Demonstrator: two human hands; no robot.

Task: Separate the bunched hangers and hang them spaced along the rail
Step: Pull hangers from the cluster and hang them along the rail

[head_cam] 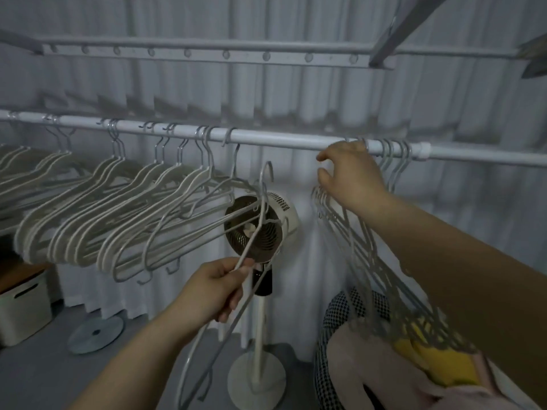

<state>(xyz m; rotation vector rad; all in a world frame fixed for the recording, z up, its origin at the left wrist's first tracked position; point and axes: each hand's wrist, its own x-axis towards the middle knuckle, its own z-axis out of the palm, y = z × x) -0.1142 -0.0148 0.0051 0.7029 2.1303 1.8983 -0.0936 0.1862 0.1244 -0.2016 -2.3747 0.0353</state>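
Nearest, below the right forearm: a checked basket [328,321] with a pink garment [355,359] and a yellow garment [438,362] piled in it. Left hand [216,291] is clenched on the lower wire of a single hanger [261,187], thumb on top. The hanger tilts up and to the right of the hand, and its hook is free in the air below the rail [281,141], touching nothing. Just behind this hand and hanger stands a fan [257,226] on a white pole, so the hanger's wires cross in front of its grille. Right hand [352,182] is raised to the rail, back towards the camera, index finger and thumb apart. The bunched hangers [367,255] pass behind its palm, and whether it grips them cannot be told. Their hooks sit packed together on the rail just right of this hand, their frames slant down under the forearm towards the basket, and the forearm hides their right side. Left of the left hand and above it, the spaced hangers [118,226] hang along the rail in small groups, apart from each other. Low to the left of that hand, on the floor: a pale storage box [23,309] and a flat round disc [94,332]. Farther, above both hands: an upper bar [207,53] with a row of holes. Behind everything hangs a white curtain [296,93].
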